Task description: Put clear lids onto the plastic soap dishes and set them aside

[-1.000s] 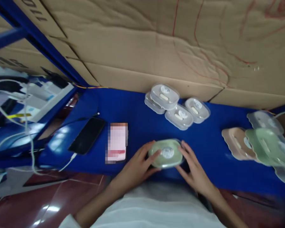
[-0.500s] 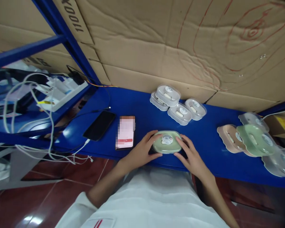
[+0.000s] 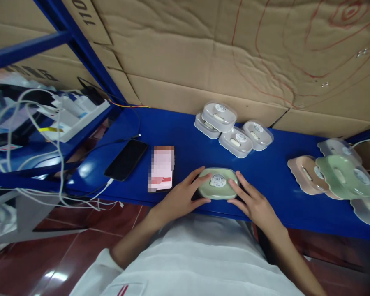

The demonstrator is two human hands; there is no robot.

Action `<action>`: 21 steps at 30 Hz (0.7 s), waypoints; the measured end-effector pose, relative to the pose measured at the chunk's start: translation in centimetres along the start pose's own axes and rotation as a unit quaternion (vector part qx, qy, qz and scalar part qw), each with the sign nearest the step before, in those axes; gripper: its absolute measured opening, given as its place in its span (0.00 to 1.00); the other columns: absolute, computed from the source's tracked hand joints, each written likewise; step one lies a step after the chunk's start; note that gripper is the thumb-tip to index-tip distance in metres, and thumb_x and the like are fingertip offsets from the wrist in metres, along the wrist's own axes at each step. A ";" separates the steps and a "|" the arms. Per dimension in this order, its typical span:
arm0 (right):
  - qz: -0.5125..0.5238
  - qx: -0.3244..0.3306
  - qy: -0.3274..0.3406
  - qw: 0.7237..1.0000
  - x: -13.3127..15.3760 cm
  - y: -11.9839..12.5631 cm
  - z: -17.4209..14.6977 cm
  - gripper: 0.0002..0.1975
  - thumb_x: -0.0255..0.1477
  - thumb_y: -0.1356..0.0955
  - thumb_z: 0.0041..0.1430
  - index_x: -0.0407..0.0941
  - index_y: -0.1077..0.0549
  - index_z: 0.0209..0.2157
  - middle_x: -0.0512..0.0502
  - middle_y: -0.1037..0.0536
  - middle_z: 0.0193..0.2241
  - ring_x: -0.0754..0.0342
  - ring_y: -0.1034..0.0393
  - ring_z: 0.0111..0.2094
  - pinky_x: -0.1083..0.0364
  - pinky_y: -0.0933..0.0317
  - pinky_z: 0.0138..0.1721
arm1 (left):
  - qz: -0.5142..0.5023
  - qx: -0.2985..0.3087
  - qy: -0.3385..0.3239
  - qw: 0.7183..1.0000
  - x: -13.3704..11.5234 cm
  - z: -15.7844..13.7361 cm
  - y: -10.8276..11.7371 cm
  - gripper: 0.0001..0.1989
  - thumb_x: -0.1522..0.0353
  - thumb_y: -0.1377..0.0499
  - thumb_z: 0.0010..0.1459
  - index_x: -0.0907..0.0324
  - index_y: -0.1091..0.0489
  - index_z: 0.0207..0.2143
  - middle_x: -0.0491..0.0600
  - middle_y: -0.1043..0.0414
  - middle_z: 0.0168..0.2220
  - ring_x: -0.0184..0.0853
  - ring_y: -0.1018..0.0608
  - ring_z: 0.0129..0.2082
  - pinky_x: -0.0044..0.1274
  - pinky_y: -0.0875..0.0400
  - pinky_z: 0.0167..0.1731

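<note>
A pale green lidded box (image 3: 218, 183) with a round white label on top sits on the blue shelf (image 3: 274, 181), near its front edge. My left hand (image 3: 181, 197) grips the box's left side, thumb under the near edge and fingers over the lid. On the opposite side, my right hand (image 3: 253, 201) presses against it with spread fingers. Both hands hold the box between them.
Several clear white lidded boxes (image 3: 234, 131) cluster at the back against the cardboard wall (image 3: 203, 53). Pink, green and clear lids (image 3: 336, 174) are stacked at the right. Left of the box lie a lit phone (image 3: 161, 168) and a dark phone (image 3: 126, 159) on a cable.
My hands and the green box stay together on the shelf. The camera has shifted, so more of the cardboard wall and the left shelf frame shows.
</note>
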State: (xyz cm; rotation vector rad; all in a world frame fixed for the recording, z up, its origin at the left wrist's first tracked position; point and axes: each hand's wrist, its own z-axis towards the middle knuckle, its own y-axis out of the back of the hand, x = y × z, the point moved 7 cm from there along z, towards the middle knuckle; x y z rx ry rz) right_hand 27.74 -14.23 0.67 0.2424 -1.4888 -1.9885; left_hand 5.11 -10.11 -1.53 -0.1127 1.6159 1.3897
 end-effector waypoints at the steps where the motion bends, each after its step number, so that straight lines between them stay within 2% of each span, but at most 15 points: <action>1: -0.018 0.000 0.016 1.000 0.0 0.3 0.3 0.44 0.34 0.29 0.73 0.59 0.56 0.79 0.40 0.43 0.76 0.39 0.30 0.68 0.41 0.26 0.64 | 0.024 -0.005 -0.006 1.000 -0.2 -0.1 0.0 0.38 0.54 0.36 0.70 0.44 0.49 0.75 0.57 0.48 0.78 0.50 0.33 0.74 0.43 0.28 0.68; 3: -0.051 0.007 0.054 0.997 -0.4 0.7 1.2 0.44 0.35 0.29 0.72 0.57 0.54 0.79 0.36 0.39 0.74 0.39 0.26 0.65 0.41 0.25 0.62 | 0.099 -0.029 -0.025 0.994 -0.7 -0.1 0.5 0.37 0.55 0.37 0.70 0.49 0.48 0.75 0.62 0.49 0.78 0.53 0.36 0.75 0.45 0.29 0.69; 5: -0.070 0.024 0.103 0.992 -1.1 1.1 2.8 0.40 0.37 0.29 0.72 0.56 0.48 0.78 0.35 0.34 0.72 0.39 0.23 0.62 0.40 0.25 0.60 | 0.198 -0.054 -0.052 0.977 -1.5 0.4 1.6 0.36 0.57 0.35 0.69 0.56 0.44 0.73 0.67 0.49 0.77 0.58 0.40 0.76 0.48 0.32 0.70; 7: -0.074 0.030 0.138 0.987 -2.3 1.6 5.0 0.34 0.40 0.31 0.74 0.54 0.40 0.76 0.37 0.30 0.70 0.39 0.24 0.62 0.39 0.28 0.62 | 0.289 -0.051 -0.077 0.953 -2.2 1.6 2.9 0.36 0.60 0.32 0.67 0.63 0.39 0.69 0.71 0.45 0.75 0.62 0.37 0.75 0.49 0.34 0.70; 9: -0.082 0.004 0.114 0.990 -4.1 2.3 8.0 0.28 0.41 0.34 0.76 0.52 0.35 0.73 0.37 0.27 0.68 0.38 0.28 0.66 0.37 0.33 0.66 | 0.348 -0.013 -0.096 0.933 -2.2 3.4 4.3 0.34 0.64 0.29 0.64 0.66 0.36 0.67 0.70 0.36 0.70 0.60 0.30 0.70 0.47 0.32 0.68; 11: -0.095 -0.032 0.042 0.994 -6.3 2.9 11.4 0.28 0.42 0.37 0.77 0.48 0.34 0.72 0.34 0.29 0.69 0.36 0.34 0.69 0.35 0.38 0.68 | 0.383 0.023 -0.101 0.918 -1.6 5.5 6.0 0.32 0.65 0.29 0.63 0.67 0.34 0.64 0.68 0.32 0.67 0.58 0.25 0.65 0.43 0.30 0.65; 14: -0.095 -0.045 -0.039 0.994 -8.4 2.9 16.6 0.33 0.46 0.39 0.77 0.45 0.39 0.74 0.30 0.38 0.73 0.32 0.41 0.73 0.32 0.42 0.70 | 0.377 0.042 -0.091 0.921 0.3 8.1 8.5 0.31 0.56 0.32 0.66 0.65 0.33 0.62 0.65 0.29 0.64 0.56 0.22 0.61 0.42 0.27 0.61; 17: -0.077 -0.010 -0.057 0.995 -8.9 2.1 21.1 0.38 0.48 0.35 0.73 0.45 0.43 0.76 0.30 0.44 0.76 0.29 0.46 0.75 0.29 0.43 0.69 | 0.310 0.030 -0.084 0.947 2.6 9.4 10.4 0.32 0.50 0.34 0.67 0.61 0.33 0.63 0.61 0.30 0.63 0.52 0.23 0.61 0.39 0.27 0.61; 21: -0.002 0.035 -0.058 0.998 -9.8 2.2 23.8 0.32 0.44 0.33 0.72 0.49 0.36 0.72 0.37 0.34 0.71 0.34 0.38 0.71 0.32 0.40 0.69 | 0.231 -0.015 -0.041 0.972 5.8 9.5 12.1 0.28 0.49 0.38 0.69 0.59 0.31 0.61 0.58 0.27 0.62 0.48 0.22 0.61 0.36 0.27 0.61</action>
